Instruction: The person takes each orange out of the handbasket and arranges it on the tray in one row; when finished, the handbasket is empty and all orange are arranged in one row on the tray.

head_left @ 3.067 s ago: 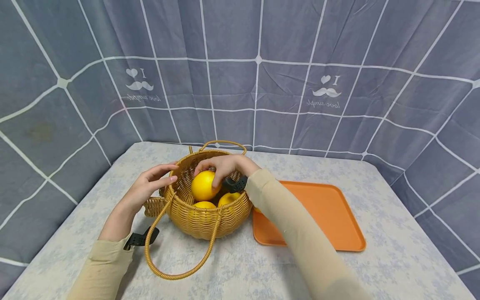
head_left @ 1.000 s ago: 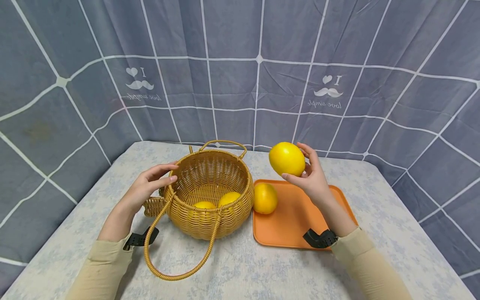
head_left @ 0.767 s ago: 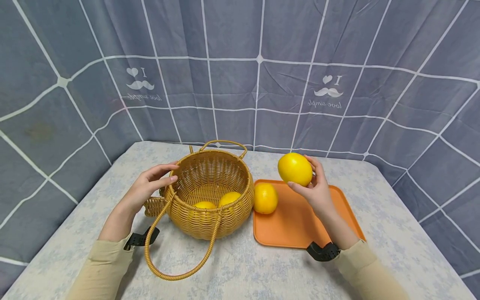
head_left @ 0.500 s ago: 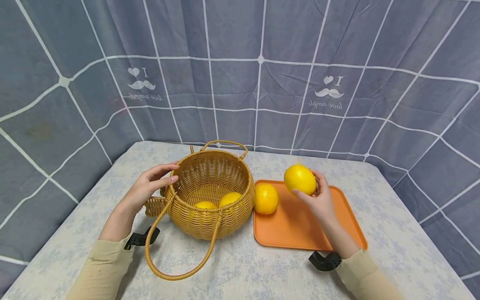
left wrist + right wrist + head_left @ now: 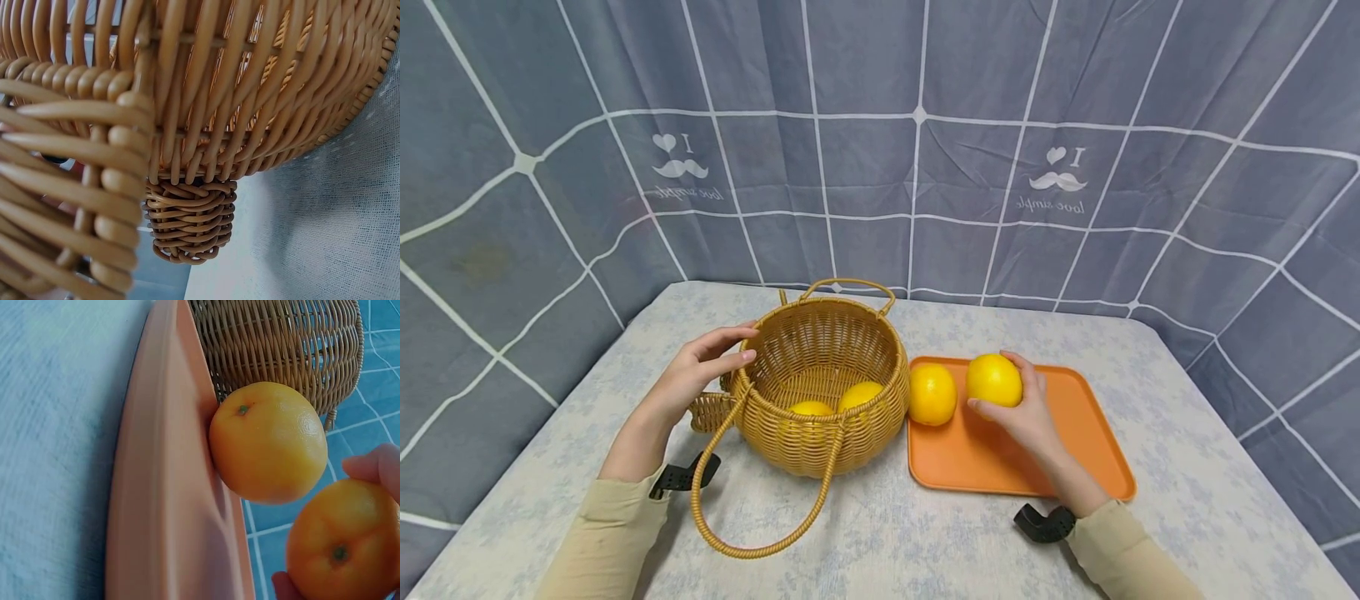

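Note:
My right hand (image 5: pixel 1026 412) grips an orange (image 5: pixel 994 381), thumb on the near side and fingers round the far side. It holds the orange low over the orange plastic tray (image 5: pixel 1075 433); the right wrist view shows a gap between them. A second orange (image 5: pixel 269 444) sits on the tray's left end, beside the wicker basket (image 5: pixel 820 450). My left hand (image 5: pixel 692 371) rests its outstretched fingers on the basket's left rim. Two more oranges (image 5: pixel 860 395) lie inside the basket, partly hidden by its near wall. The left wrist view shows woven wall, with the fingers mostly hidden.
One basket handle (image 5: pixel 760 552) hangs down over the near side onto the table; the other handle (image 5: pixel 850 283) stands up at the back. A small woven piece (image 5: pixel 709 412) juts out on the basket's left. A grey-blue checked curtain (image 5: pixel 865 167) encloses the table (image 5: pixel 880 542).
My right hand has taken an orange out of the basket, carried it right and lowered it towards the tray, beside the other orange. My left hand stays at the rim.

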A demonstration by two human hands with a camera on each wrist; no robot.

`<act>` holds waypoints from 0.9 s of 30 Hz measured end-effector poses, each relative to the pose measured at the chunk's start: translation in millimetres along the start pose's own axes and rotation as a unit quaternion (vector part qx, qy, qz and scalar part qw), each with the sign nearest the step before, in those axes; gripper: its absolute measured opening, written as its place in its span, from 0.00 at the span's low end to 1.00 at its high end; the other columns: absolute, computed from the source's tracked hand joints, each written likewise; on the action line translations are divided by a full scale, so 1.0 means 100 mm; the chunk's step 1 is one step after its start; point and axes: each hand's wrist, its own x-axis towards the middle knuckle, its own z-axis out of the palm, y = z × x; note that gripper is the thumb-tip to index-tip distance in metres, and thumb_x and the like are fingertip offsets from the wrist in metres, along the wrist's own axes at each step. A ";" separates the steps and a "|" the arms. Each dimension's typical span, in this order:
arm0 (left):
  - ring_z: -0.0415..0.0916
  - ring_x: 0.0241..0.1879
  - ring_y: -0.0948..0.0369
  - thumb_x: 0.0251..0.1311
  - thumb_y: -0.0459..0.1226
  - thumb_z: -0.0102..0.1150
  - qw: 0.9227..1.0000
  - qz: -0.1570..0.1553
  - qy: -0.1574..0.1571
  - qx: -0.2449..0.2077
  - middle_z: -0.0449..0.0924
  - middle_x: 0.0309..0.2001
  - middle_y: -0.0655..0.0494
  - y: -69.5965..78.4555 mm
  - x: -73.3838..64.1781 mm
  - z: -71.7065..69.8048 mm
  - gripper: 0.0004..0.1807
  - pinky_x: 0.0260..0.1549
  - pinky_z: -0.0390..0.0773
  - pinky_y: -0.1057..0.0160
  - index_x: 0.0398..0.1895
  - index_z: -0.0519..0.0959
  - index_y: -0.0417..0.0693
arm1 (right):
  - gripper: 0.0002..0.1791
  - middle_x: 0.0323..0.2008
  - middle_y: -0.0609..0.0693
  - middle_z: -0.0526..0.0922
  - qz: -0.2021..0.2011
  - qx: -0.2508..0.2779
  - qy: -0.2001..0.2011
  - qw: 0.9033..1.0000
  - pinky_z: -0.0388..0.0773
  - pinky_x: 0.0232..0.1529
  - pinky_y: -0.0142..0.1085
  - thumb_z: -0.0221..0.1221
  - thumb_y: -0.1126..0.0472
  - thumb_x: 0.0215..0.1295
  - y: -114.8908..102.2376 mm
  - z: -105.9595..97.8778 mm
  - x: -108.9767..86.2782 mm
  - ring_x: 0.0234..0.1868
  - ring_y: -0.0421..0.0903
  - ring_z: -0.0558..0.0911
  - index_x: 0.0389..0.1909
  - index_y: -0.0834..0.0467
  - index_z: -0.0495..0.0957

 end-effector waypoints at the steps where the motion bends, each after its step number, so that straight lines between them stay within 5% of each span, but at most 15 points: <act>1: 0.51 0.69 0.51 0.64 0.41 0.56 1.000 -0.001 0.000 0.000 0.60 0.69 0.51 0.00 0.00 0.00 0.24 0.63 0.51 0.43 0.60 0.70 0.41 | 0.48 0.61 0.62 0.52 0.001 -0.007 -0.002 1.000 0.67 0.51 0.51 0.72 0.58 0.45 0.01 0.00 0.00 0.54 0.59 0.67 0.67 0.49 0.56; 10: 0.49 0.70 0.51 0.65 0.42 0.56 1.000 -0.006 -0.003 0.004 0.58 0.70 0.50 0.00 -0.01 -0.01 0.24 0.63 0.51 0.42 0.61 0.69 0.40 | 0.50 0.60 0.60 0.64 -0.003 -0.044 -0.030 0.999 0.71 0.48 0.48 0.74 0.52 0.44 0.09 0.04 0.02 0.51 0.57 0.73 0.65 0.55 0.54; 27: 0.50 0.69 0.50 0.65 0.42 0.55 1.000 0.002 -0.005 0.008 0.58 0.70 0.50 0.00 0.00 -0.01 0.24 0.63 0.51 0.42 0.61 0.69 0.41 | 0.55 0.64 0.62 0.61 0.035 -0.083 -0.044 0.995 0.68 0.52 0.51 0.74 0.43 0.40 0.13 0.08 0.01 0.54 0.59 0.71 0.65 0.55 0.52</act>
